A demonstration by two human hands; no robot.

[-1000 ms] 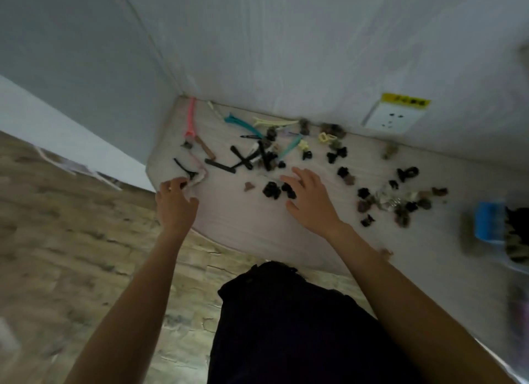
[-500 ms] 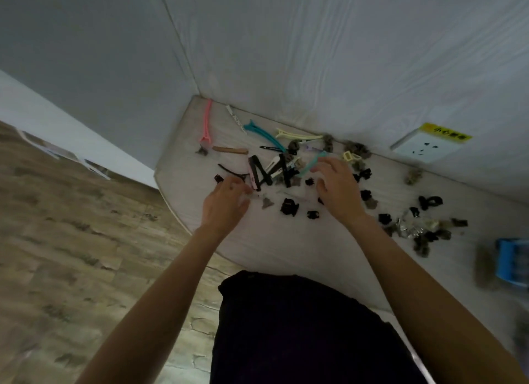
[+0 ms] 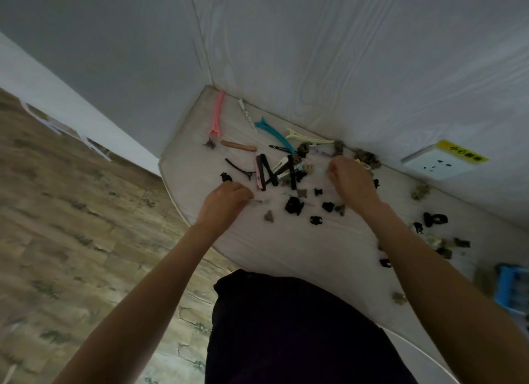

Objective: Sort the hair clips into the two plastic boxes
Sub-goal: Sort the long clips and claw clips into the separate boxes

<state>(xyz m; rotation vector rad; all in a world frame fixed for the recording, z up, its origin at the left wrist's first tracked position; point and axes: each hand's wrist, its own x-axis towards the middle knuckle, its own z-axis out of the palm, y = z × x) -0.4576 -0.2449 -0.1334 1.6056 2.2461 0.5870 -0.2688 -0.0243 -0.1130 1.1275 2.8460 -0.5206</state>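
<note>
Our left hand sat on table near front edge, fingers curled; could not tell whether they pinched anything. Our right hand reached into clips near wall, fingers curled down, grip unclear. Clips lay scattered across table: long ones near corner, small claws toward right. Blue box at right edge, blurred.

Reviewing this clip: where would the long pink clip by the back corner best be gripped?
Probably mid-shaft on the pink clip, pinched across its narrow width from above. It lies flat on the table and apart from the others, forked end toward the person, so both long sides look free.
</note>
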